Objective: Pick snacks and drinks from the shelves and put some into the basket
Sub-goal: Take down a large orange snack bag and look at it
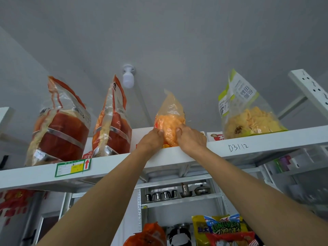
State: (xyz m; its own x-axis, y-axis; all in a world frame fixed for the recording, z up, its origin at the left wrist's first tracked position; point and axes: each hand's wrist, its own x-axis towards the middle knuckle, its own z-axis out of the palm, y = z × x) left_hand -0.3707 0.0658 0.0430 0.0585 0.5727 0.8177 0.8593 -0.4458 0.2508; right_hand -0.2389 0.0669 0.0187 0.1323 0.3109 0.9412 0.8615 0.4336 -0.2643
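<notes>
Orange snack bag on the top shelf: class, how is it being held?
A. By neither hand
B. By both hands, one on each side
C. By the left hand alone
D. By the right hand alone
B: the left hand and the right hand each curl their fingers around a side of the orange bag standing on the top shelf.

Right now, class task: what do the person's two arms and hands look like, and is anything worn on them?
Both forearms are bare, with no sleeves in view. The left hand and right hand show no gloves, and no rings, watch or bracelets that I can see. No markings are visible.
</notes>
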